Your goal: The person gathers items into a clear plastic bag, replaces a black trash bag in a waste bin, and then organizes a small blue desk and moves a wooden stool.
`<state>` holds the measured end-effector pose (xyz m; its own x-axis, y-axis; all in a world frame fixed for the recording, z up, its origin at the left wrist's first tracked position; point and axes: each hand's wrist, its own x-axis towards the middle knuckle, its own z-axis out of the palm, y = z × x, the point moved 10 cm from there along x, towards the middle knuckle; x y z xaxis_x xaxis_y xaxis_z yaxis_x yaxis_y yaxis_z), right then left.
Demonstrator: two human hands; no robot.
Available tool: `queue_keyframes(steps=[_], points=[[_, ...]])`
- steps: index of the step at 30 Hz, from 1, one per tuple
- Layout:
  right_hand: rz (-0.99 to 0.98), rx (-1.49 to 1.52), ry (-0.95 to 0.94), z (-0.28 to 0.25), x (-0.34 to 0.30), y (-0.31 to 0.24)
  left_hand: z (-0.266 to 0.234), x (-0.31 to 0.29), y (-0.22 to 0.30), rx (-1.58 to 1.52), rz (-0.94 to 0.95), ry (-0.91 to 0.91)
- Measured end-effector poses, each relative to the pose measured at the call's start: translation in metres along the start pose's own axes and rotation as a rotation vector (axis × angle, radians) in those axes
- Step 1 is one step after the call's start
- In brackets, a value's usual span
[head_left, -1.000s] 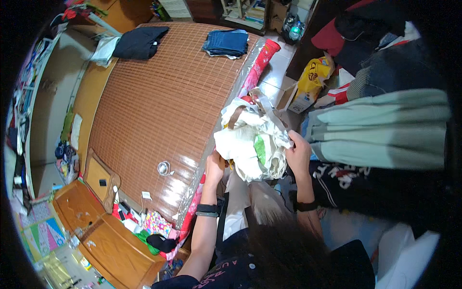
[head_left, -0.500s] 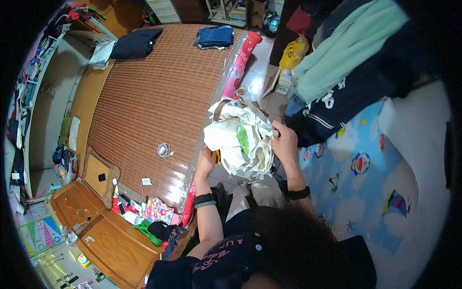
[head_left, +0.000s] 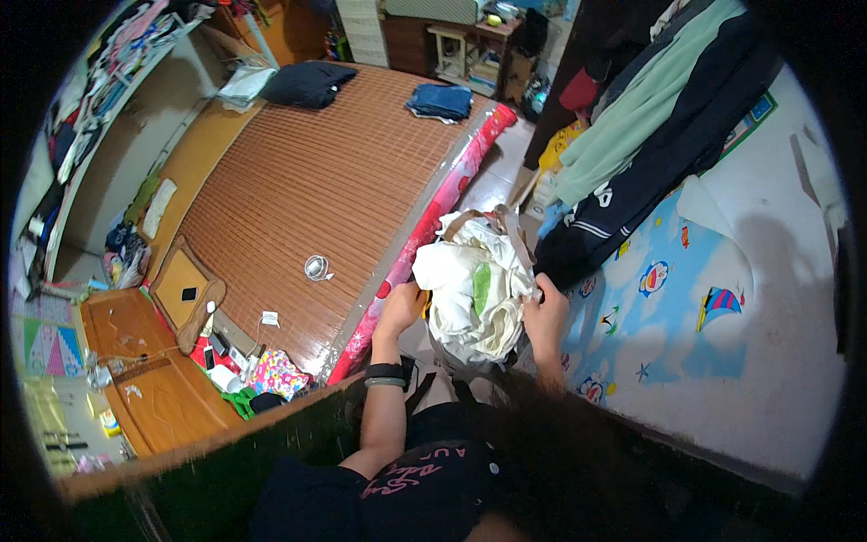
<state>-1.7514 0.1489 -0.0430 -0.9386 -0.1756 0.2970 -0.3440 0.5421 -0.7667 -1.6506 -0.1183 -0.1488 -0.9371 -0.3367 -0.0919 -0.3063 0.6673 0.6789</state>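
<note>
A heaped bundle of white clothes (head_left: 456, 280) with a green patch (head_left: 481, 287) is held up in front of my body, between both hands. Brownish straps or bands (head_left: 465, 221) show along its far edge. My left hand (head_left: 402, 309) is closed at the bundle's left side, where a small bit of yellow (head_left: 424, 303) shows by the fingers. On the opposite side, my right hand (head_left: 545, 318) grips the bundle's edge with bent fingers. Whether a bag or basket lies under the clothes is hidden.
To the left is a bed with a brown slatted mat (head_left: 298, 172) and pink-red edge (head_left: 433, 226). Folded jeans (head_left: 440, 101), a dark folded garment (head_left: 307, 84) and a coiled white cable (head_left: 316, 267) lie on it. Clothes (head_left: 623, 154) hang at right, beside a blue cartoon-printed wall covering (head_left: 677, 289).
My view has shifted, and the bundle with both hands now appears a little lower and further right. A dark green, wood-edged surface now shows along the lower edge. Both hands keep their hold.
</note>
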Motion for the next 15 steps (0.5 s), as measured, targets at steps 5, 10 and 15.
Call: queue_keyframes(steps=[5,10,15], points=[[-0.102,0.053,0.045,-0.042,-0.032,-0.023,-0.002,-0.055,0.021,0.120,-0.075,0.131],[-0.137,0.219,-0.067,-0.073,-0.072,-0.053,0.010,-0.153,0.023,0.015,-0.264,0.307],[-0.291,0.264,-0.310,-0.100,-0.138,-0.077,0.027,-0.277,0.019,-0.640,-0.214,0.712]])
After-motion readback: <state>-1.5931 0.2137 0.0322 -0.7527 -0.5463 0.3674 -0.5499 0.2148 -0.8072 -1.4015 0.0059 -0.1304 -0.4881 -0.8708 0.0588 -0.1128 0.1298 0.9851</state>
